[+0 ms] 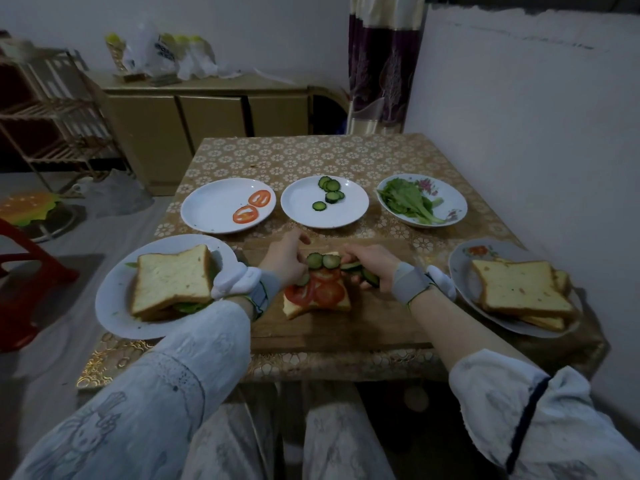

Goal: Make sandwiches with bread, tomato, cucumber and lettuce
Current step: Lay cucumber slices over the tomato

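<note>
On the wooden cutting board point(346, 327) lies a bread slice point(317, 304) topped with tomato slices point(320, 289) and two cucumber slices point(322, 260) at its far edge. My left hand point(285, 259) rests its fingertips on a cucumber slice at the bread's left. My right hand point(369, 263) holds several cucumber slices point(365, 273) just right of the bread. A finished sandwich point(171, 284) sits on the white plate point(110, 306) at the left. Plain bread slices point(519, 289) are stacked on the plate point(460, 271) at the right.
Along the back stand a plate point(207, 209) with two tomato slices point(251, 206), a plate point(301, 206) with several cucumber slices point(330, 192), and a flowered bowl point(453, 202) of lettuce point(408, 202). A red chair point(20, 271) is at the left, a white wall at the right.
</note>
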Demonstrator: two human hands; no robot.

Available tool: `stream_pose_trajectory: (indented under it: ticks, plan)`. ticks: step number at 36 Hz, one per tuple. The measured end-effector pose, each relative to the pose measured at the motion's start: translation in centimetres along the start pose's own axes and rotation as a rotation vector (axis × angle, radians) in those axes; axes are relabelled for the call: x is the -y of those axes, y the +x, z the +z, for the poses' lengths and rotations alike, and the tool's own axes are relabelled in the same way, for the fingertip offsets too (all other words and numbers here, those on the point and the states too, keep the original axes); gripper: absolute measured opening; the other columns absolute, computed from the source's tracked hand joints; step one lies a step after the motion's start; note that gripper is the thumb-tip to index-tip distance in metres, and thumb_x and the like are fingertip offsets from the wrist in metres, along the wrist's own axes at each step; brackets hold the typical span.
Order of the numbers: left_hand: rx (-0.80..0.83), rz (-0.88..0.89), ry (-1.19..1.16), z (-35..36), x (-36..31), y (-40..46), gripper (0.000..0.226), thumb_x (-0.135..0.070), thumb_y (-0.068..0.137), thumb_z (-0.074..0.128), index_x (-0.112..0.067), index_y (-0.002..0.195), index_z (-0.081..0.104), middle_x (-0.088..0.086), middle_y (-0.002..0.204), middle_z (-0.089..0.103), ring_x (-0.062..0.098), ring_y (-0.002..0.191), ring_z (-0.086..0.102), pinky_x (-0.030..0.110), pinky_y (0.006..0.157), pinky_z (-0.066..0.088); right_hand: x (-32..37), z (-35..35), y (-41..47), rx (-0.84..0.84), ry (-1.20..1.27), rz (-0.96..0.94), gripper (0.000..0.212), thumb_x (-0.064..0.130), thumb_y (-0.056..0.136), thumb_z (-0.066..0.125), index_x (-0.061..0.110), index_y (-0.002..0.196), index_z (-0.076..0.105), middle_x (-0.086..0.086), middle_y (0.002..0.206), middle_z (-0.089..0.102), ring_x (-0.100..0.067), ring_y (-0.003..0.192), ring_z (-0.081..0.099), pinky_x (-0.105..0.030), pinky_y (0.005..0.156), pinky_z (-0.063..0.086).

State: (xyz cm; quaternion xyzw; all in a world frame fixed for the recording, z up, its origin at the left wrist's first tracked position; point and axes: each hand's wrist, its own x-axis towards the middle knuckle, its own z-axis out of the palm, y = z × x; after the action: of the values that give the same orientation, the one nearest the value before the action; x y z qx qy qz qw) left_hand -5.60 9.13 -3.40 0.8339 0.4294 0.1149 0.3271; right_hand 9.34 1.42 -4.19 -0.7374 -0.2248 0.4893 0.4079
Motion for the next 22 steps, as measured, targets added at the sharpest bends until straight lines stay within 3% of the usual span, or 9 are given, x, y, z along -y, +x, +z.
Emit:
stream_pose_trajectory:
  ticks: [3,9,13,15,19,22]
  plan:
    - [0.015,0.019,0.053,0.1,-0.2,-0.3,0.038,0.003,0.085,0.054,-0.01,0.121,0.051,0.013,0.103,0.067,0.028,0.099,0.062,0.033,0.082,0.049,0.4,0.0,-0.4,0.018,0.058,0.005,0.007,0.013,0.088,0.048,0.009,0.086,0.053,-0.01,0.07,0.053,-0.016,0.048,0.042,-0.012,0.032,0.03]
    - [-0.007,-0.03,0.107,-0.3,0.1,-0.4,0.04,0.001,0.082,0.056,-0.017,0.117,0.052,-0.001,0.092,0.058,0.028,0.103,0.059,0.044,0.097,0.046,0.8,0.6,-1.1,0.06,-0.016,-0.084,0.026,0.004,0.093,0.045,0.005,0.113,0.061,-0.008,0.083,0.056,-0.013,0.055,0.049,-0.011,0.03,0.033]
    - [-0.07,-0.057,0.068,-0.2,0.5,-0.5,0.033,-0.004,0.087,0.052,-0.017,0.117,0.053,0.0,0.095,0.055,0.028,0.105,0.057,0.043,0.097,0.046,0.9,1.5,-1.2,0.053,-0.15,-0.164,0.017,0.003,0.091,0.055,0.011,0.105,0.061,-0.003,0.081,0.057,-0.01,0.052,0.054,-0.013,0.031,0.039]
    - [-0.106,-0.083,0.032,-0.1,0.9,-0.6,0.032,-0.003,0.088,0.049,-0.015,0.117,0.053,0.005,0.099,0.058,0.029,0.106,0.057,0.039,0.094,0.047,0.9,1.9,-1.1,0.025,-0.235,-0.215,0.02,0.005,0.088,0.062,0.007,0.108,0.064,-0.002,0.082,0.057,-0.012,0.061,0.056,-0.017,0.04,0.044]
    - [-0.117,-0.167,0.005,0.0,1.7,-1.0,0.034,-0.001,0.088,0.045,-0.011,0.12,0.052,0.013,0.121,0.056,0.032,0.117,0.051,0.041,0.099,0.045,0.6,3.0,-0.7,-0.025,-0.425,-0.342,0.022,0.01,0.086,0.067,0.003,0.106,0.066,-0.008,0.098,0.061,-0.016,0.09,0.055,-0.027,0.078,0.048]
    - [-0.066,-0.208,0.054,0.2,2.3,-1.4,0.042,-0.001,0.088,0.045,-0.008,0.13,0.047,0.017,0.133,0.047,0.032,0.127,0.042,0.041,0.108,0.037,0.2,3.7,-0.3,-0.044,-0.519,-0.413,0.021,0.014,0.086,0.066,0.003,0.104,0.066,-0.009,0.096,0.061,-0.015,0.088,0.055,-0.029,0.082,0.048]
